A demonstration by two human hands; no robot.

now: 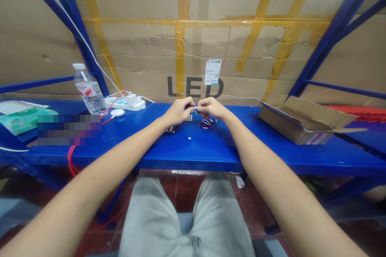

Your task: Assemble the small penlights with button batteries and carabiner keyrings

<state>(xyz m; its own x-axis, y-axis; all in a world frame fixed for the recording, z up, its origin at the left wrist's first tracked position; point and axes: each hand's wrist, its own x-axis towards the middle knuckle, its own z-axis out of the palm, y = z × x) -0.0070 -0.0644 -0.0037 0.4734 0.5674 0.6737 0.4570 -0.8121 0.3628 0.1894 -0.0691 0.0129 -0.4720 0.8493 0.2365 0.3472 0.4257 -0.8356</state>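
Observation:
Over the far part of the blue table [193,148], my left hand [180,110] and my right hand [212,108] meet fingertip to fingertip. Both are closed in a pinch around a tiny whitish piece [196,107], too small to name. Just below the fingers lies a cluster of small silvery round pieces [189,118]. Purple and dark looped cords [207,123] rest under my right hand. Beside my left wrist are some small dark items [171,130], partly hidden by the arm. A small white disc [189,138] lies nearer the front edge.
An open cardboard box [301,128] stands to the right. On the left are a water bottle [89,92], a white power strip [129,103] with cables, a round white charger [117,113] and a green packet [27,118]. A large cardboard panel [144,48] backs the table.

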